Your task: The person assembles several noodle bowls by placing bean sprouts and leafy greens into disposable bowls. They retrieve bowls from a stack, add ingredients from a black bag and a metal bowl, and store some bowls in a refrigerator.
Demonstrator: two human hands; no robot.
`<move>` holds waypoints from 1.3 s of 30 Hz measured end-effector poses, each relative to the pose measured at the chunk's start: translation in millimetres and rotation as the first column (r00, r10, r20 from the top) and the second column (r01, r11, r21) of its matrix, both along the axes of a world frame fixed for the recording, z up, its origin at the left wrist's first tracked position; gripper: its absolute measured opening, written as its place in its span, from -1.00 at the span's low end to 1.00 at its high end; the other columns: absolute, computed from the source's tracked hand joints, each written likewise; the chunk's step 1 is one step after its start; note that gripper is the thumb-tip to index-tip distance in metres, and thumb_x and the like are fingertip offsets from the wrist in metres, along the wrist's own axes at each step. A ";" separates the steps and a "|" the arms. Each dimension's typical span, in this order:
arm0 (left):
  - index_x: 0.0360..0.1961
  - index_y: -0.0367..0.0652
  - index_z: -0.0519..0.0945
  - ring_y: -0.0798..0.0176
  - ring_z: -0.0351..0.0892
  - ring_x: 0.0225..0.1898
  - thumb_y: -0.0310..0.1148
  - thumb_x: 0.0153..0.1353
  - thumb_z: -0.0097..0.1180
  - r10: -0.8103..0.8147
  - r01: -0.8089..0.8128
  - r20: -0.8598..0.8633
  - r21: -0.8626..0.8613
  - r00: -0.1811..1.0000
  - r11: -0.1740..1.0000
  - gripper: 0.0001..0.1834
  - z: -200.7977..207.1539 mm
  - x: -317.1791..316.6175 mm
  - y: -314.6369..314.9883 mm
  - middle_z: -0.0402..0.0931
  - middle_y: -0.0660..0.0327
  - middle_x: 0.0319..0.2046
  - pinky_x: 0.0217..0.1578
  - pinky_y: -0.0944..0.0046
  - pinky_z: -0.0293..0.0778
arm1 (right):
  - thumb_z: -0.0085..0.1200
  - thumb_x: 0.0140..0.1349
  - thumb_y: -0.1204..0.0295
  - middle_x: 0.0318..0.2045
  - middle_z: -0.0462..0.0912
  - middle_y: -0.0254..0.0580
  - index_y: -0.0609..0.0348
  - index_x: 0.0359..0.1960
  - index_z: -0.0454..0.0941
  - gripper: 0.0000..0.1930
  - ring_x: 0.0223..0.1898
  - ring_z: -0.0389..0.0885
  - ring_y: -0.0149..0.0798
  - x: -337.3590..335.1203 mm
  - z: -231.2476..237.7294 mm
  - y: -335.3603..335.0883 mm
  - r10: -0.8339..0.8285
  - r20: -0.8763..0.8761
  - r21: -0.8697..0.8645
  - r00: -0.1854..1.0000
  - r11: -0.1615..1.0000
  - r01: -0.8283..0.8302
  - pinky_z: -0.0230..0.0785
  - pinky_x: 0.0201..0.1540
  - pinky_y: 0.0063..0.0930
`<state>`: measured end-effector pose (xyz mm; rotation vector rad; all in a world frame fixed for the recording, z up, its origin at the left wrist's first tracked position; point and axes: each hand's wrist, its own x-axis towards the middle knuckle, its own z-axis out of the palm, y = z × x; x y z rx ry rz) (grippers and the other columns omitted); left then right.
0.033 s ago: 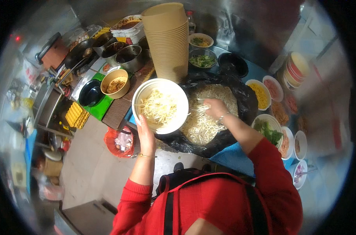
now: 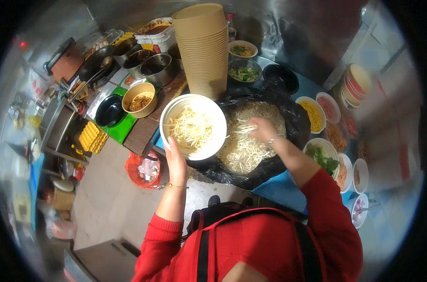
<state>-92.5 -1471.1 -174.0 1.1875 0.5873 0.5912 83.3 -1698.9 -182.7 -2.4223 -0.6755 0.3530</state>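
My left hand [image 2: 175,162] grips the near rim of a white paper bowl [image 2: 164,134], thumb up along its side. Pale bean sprouts [image 2: 193,126] lie in that bowl, a few strands poking past the rim. To its right, a large heap of bean sprouts [image 2: 245,152] fills a container lined with a black plastic bag [image 2: 298,115]. Over the heap my right hand [image 2: 264,130] is closed, with a bunch of sprouts between its fingers. The tips of these fingers are partly hidden and a little blurred.
Beyond the bowl rises a tall stack of brown paper bowls [image 2: 201,56]. At the right stand several bowls, among them yellow corn [image 2: 310,115] and green leaves [image 2: 322,157]. On the left are a brown bowl [image 2: 139,99], a black bowl [image 2: 109,111], metal pots [image 2: 157,68] and a red bag [image 2: 132,175].
The whole view has shifted slightly. My right hand has barely moved over the sprouts; the left still holds the bowl in the same place.
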 end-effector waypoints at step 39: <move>0.23 -0.10 0.12 0.13 0.42 0.04 0.09 0.32 -0.38 -0.319 0.335 0.103 -0.302 0.942 0.893 -0.39 -22.1 35.5 16.1 0.33 0.12 0.09 -0.08 0.06 0.45 | 0.06 0.10 0.27 -0.28 0.60 -0.03 0.17 -0.27 0.58 -0.74 -0.26 0.57 -0.04 -44.0 52.4 -40.0 -0.290 0.372 0.165 0.882 0.955 0.244 0.40 -0.21 -0.26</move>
